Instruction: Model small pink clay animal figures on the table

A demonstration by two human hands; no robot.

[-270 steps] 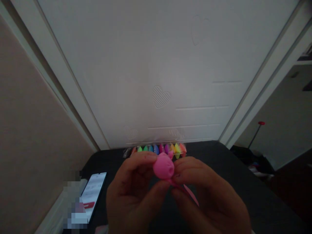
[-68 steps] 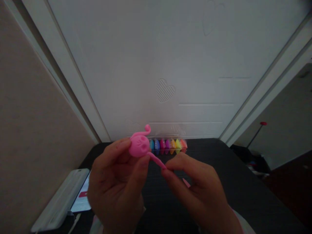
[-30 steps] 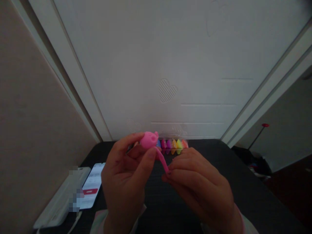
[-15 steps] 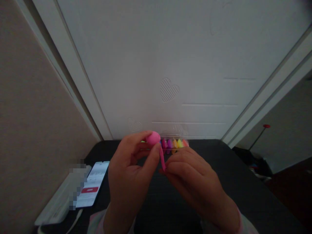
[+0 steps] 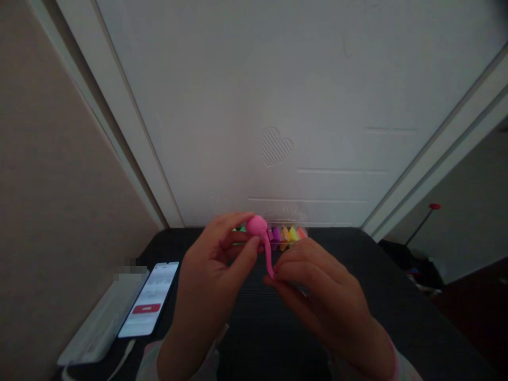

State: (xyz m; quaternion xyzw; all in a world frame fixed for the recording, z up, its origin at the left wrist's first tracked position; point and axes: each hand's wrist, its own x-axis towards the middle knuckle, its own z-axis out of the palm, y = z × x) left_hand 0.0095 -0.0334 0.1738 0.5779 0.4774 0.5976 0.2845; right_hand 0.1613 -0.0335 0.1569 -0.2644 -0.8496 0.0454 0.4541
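A pink lump of modelling clay (image 5: 256, 225), a smooth ball with a thin strip hanging from its right side, is held up between both hands. My left hand (image 5: 216, 270) pinches the ball between thumb and fingers. The strip (image 5: 268, 257) curves down to my right hand (image 5: 317, 286), whose thumb and fingertips are closed on its lower end. Behind them a clear plastic box (image 5: 281, 217) holds several colourful clay pieces (image 5: 284, 238), partly covered by the hands and the ball.
On the left of the dark table (image 5: 254, 328) lie a phone (image 5: 148, 299) with a lit screen and a white device (image 5: 99, 323) with a cable (image 5: 125, 354). A white panel (image 5: 238, 106) with embossed hearts rises behind. Beyond the table's right side stands a red-tipped stick (image 5: 432, 206).
The pink ball has shifted slightly right, held in my left hand. More of the strip between the hands shows, now longer and curved.
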